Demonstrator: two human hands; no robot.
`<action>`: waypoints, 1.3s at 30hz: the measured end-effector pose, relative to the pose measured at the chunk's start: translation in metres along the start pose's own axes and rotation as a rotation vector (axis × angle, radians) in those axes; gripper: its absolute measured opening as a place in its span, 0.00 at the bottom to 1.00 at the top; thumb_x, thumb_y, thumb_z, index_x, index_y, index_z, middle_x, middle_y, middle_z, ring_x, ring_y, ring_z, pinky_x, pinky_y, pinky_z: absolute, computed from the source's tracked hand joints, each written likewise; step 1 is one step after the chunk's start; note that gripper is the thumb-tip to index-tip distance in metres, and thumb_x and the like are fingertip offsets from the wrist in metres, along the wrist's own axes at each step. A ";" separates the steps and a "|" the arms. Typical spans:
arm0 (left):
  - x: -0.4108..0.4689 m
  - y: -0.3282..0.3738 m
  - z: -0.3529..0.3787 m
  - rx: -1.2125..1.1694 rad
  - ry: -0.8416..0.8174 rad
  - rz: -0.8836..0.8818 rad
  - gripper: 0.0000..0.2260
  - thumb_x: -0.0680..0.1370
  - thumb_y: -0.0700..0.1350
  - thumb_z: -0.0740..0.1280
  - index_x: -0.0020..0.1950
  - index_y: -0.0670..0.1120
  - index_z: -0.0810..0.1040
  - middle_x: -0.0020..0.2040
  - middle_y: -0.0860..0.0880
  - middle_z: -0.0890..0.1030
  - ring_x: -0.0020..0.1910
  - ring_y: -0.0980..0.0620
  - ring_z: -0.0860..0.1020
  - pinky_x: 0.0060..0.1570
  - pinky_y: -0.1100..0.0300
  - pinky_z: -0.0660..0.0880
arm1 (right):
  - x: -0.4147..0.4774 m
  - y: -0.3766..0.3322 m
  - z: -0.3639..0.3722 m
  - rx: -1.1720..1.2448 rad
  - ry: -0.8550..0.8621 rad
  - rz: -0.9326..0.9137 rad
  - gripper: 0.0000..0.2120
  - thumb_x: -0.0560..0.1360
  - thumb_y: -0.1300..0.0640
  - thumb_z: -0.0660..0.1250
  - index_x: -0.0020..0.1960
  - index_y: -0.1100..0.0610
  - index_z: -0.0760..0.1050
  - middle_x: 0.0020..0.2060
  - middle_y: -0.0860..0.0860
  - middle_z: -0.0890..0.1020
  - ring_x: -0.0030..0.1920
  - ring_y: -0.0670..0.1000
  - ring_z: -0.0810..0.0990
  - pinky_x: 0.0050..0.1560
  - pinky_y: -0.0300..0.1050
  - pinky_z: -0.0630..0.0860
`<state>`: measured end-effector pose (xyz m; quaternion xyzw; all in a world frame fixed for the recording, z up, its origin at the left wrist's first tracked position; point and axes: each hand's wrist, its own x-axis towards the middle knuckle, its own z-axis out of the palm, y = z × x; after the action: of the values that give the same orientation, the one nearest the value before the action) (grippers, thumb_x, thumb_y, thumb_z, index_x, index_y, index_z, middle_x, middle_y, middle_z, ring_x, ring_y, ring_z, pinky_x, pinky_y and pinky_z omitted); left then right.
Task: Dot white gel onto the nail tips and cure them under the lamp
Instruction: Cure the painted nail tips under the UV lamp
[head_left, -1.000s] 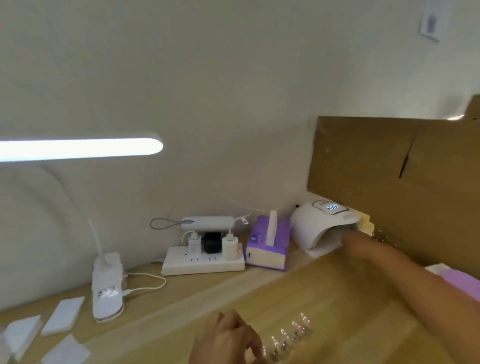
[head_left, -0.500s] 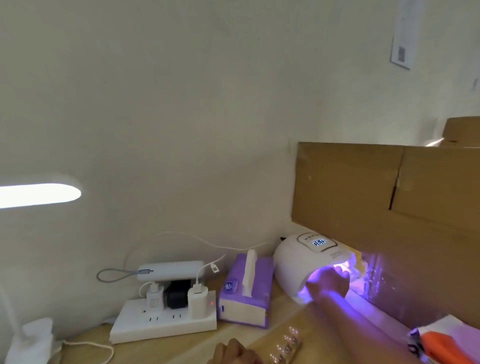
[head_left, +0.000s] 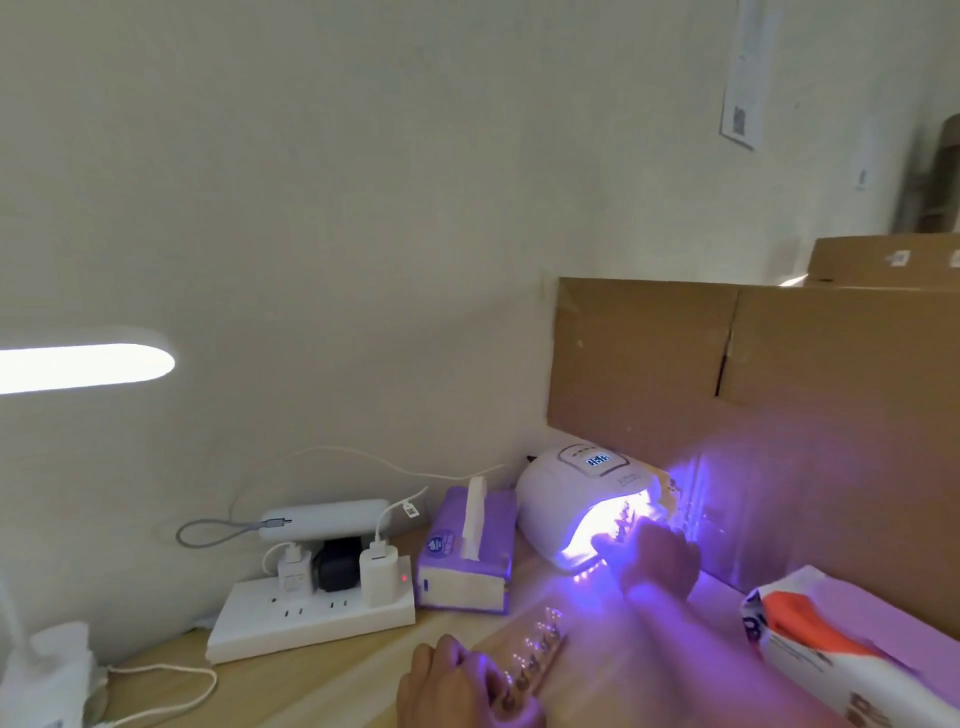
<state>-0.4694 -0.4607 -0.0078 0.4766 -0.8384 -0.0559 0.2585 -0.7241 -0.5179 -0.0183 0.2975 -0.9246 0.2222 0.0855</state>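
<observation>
The curing lamp (head_left: 576, 499) is a white dome that stands at the back of the wooden table (head_left: 363, 675), close against a cardboard box (head_left: 779, 415). The small display on its top is lit, and strong violet light comes out of its open mouth, which faces the front right. In front of the lamp and apart from it, a strip of clear nail tips (head_left: 537, 647) lies flat and slantwise on the table. The left hand (head_left: 447, 686) holds its near end.
</observation>
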 end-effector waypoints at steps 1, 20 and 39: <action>-0.002 0.003 -0.004 -0.067 0.024 0.038 0.20 0.47 0.64 0.79 0.29 0.54 0.80 0.32 0.61 0.67 0.32 0.56 0.75 0.29 0.71 0.71 | -0.001 0.005 -0.004 -0.008 0.006 0.045 0.21 0.70 0.36 0.66 0.50 0.53 0.80 0.49 0.50 0.84 0.54 0.52 0.81 0.53 0.42 0.72; -0.007 -0.003 0.011 0.015 -0.039 -0.245 0.16 0.77 0.66 0.57 0.58 0.57 0.69 0.58 0.58 0.77 0.62 0.54 0.71 0.57 0.60 0.64 | -0.012 0.016 -0.016 0.178 0.025 0.111 0.12 0.81 0.49 0.63 0.51 0.56 0.79 0.52 0.56 0.83 0.54 0.59 0.82 0.46 0.46 0.74; -0.013 -0.003 0.010 -0.082 0.018 -0.310 0.20 0.78 0.56 0.60 0.68 0.56 0.62 0.59 0.58 0.76 0.63 0.54 0.70 0.59 0.60 0.65 | -0.028 0.048 -0.084 -0.137 -0.472 -0.487 0.16 0.69 0.47 0.72 0.33 0.53 0.68 0.34 0.48 0.75 0.34 0.47 0.72 0.33 0.42 0.67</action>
<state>-0.4664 -0.4527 -0.0223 0.5897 -0.7495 -0.1249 0.2735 -0.7279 -0.4300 0.0306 0.5463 -0.8334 0.0576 -0.0606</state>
